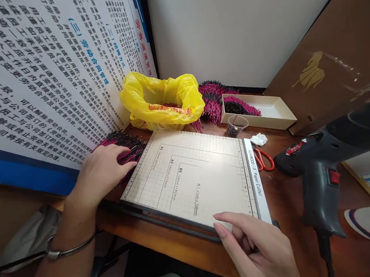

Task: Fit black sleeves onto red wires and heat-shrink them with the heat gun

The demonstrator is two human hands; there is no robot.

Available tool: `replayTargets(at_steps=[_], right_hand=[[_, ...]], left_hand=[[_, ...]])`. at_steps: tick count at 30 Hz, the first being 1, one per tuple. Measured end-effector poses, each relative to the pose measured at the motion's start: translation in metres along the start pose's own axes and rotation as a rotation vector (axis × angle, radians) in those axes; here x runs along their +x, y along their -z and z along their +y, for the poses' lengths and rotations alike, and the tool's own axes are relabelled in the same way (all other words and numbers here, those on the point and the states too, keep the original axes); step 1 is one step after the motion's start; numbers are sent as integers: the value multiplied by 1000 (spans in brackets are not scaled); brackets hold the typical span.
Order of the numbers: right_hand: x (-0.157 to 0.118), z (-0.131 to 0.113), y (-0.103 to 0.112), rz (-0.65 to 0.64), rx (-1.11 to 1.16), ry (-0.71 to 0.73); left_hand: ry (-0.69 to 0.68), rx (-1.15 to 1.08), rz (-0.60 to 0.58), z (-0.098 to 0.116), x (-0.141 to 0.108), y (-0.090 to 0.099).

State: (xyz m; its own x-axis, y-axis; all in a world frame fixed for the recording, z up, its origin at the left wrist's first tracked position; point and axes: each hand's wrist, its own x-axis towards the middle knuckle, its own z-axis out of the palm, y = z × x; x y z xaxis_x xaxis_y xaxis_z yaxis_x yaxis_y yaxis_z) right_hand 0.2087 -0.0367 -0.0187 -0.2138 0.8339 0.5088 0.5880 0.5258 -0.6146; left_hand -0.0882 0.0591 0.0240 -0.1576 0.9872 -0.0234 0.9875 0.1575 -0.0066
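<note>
A paper cutter with printed size lines lies on the table before me. At its left edge my left hand is over a pile of thin pink pieces with black ends, like short sleeved wires. Its thumb and forefinger are apart, with nothing visible between them; the other fingers are partly hidden. Above the cutter's near right corner is my right hand. There the thumb and forefinger point left with a small gap between their tips, and the other fingers curl inward. No object shows in it.
Behind the cutter stands a container lined with a yellow bag. More pink-and-black pieces lie beside it, near a shallow box and a clear cup. Red-handled scissors, crumpled tissue and a heat gun are rightward.
</note>
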Motion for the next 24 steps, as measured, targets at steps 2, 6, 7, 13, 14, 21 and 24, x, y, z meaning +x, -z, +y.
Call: replayTargets(at_steps=[2, 6, 7, 13, 14, 21, 24], right_hand=[[1, 0, -2, -11, 2, -3], [1, 0, -4, -18, 2, -7], [1, 0, -4, -20, 4, -9], [-2, 2, -5, -26, 20, -8], [-2, 2, -5, -26, 20, -6], [2, 4, -6, -36, 8, 0], [2, 3, -6, -36, 8, 10]], left_hand=[[13, 54, -16, 4, 0, -4], [32, 96, 1, 6, 1, -13], [36, 98, 3, 6, 2, -15], [37, 111, 50, 7, 2, -20], [39, 108, 59, 7, 1, -20], [132, 19, 145, 2, -2, -15], [166, 1, 192, -1, -3, -13]])
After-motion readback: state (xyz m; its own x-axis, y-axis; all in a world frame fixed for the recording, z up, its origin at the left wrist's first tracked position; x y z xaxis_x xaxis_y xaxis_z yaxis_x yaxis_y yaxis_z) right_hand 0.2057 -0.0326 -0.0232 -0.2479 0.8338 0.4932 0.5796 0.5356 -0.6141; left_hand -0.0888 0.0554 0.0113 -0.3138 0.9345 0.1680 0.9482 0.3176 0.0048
